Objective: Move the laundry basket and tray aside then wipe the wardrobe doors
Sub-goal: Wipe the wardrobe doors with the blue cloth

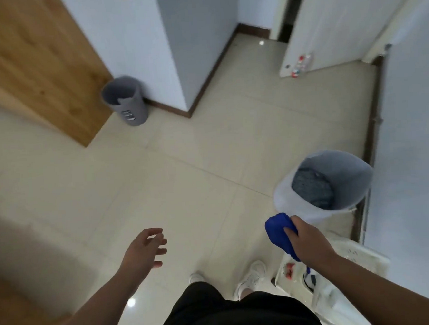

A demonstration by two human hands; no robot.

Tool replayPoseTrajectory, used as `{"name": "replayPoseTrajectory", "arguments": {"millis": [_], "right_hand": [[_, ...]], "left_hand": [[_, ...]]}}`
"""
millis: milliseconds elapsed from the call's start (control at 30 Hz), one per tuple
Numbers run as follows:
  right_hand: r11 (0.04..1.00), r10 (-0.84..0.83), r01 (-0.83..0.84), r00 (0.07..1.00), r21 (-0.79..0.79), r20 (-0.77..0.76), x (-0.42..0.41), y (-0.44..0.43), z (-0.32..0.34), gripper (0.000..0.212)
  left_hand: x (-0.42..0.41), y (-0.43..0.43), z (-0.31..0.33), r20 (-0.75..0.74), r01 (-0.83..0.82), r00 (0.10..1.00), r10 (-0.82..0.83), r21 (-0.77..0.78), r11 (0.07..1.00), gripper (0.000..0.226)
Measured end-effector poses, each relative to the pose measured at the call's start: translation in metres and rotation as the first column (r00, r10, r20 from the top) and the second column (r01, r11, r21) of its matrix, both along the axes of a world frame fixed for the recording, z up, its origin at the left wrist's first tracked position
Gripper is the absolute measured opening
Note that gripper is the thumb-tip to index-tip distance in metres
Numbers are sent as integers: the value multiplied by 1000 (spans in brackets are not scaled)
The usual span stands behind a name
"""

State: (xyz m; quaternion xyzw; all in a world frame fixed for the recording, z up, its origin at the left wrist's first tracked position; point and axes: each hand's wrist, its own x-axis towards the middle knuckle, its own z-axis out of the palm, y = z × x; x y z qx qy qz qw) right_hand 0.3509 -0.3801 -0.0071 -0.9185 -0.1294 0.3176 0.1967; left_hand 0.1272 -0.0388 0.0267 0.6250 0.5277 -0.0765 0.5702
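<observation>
My right hand (306, 239) is closed around a bunched blue cloth (280, 234), held just in front of a white-and-grey laundry basket (287, 200) on the floor at the right. Grey clothing lies inside the basket. A white tray (362, 258) with small items sits on the floor below my right forearm, beside the basket. My left hand (144, 248) hovers over the tiled floor, fingers spread and holding nothing. The pale wardrobe door (410, 148) runs along the right side, behind the basket and tray.
A second grey bin (125, 100) stands against the wall corner at upper left, next to a wooden panel (31, 63). A white door (325, 22) stands ajar at the back right with small bottles at its foot. My feet in white shoes (252, 276) are near the tray.
</observation>
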Motion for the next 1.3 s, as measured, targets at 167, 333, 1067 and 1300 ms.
{"name": "replayPoseTrajectory", "arguments": {"millis": [167,333,1067,1300], "right_hand": [[969,246,-247,969,-22,-31,-18,98,6,14],[920,389,-390,921,-36,-29,-46,181,10,14],[613,781,-786,618,-74,-90,-27,527,-7,15],[587,809,-809,587,33,9,-50,717,22,15]], "left_hand": [[-101,30,-17,-20,-281,960,281,-53,958,15],[-173,50,-32,-45,-436,900,434,-82,896,17],[-236,206,-23,-195,-716,684,702,-2,698,19],[-241,266,-33,-217,-814,576,788,-64,578,19]]}}
